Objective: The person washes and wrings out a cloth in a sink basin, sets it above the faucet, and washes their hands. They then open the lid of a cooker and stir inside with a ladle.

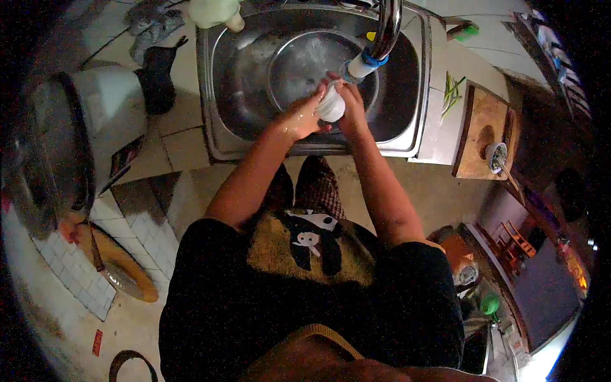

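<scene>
Over the sink [219, 137], my left hand [301, 120] and my right hand [351, 105] are both closed round a small white bowl [331, 107]. My left fingers wrap its near left side, and the right hand grips it from the right. The bowl is tilted and partly covered by the fingers. Wet highlights show on my left hand. Just above the bowl is the tap spout [361, 67], white and blue at its end. Beneath my hands, a round metal basin [286, 63] sits in the sink.
Right of the sink, a wooden cutting board [474, 137] carries a white bowl [496, 153] of chopped greens with a utensil. Green stalks [452, 95] lie beside it. On the left stand a dark cloth [159, 79] and a large lidded appliance [108, 108]. A pale green container [213, 11] is at the back.
</scene>
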The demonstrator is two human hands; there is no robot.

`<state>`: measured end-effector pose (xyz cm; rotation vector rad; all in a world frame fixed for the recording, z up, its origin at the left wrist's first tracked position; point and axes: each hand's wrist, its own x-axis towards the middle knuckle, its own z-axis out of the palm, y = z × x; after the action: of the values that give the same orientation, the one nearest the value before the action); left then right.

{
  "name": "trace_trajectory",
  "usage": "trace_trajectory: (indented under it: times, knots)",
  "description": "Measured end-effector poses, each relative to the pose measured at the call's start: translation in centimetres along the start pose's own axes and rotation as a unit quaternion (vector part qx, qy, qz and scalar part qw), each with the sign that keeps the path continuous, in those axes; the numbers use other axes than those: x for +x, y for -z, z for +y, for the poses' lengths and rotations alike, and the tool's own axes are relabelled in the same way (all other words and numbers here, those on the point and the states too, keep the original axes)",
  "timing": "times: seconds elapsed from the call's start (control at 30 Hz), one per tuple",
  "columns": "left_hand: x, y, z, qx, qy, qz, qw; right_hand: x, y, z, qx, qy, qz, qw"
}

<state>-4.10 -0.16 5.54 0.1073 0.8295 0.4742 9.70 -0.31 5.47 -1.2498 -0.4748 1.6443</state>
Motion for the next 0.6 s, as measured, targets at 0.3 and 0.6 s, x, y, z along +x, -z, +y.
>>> trace_trajectory:
  times: [0.3,0.6]
  knots:
    - [-2.1,1.7,1.5,0.283,0.027,-0.104,0.953,0.6,-3.1,-1.1,-0.314,0.158,-0.086,0.932]
    - [-4.8,3.1,6.4,0.436,0.033,-0.099,0.894,-3.5,-6.9,-6.3,-0.512,0.425,-0.238,0.708]
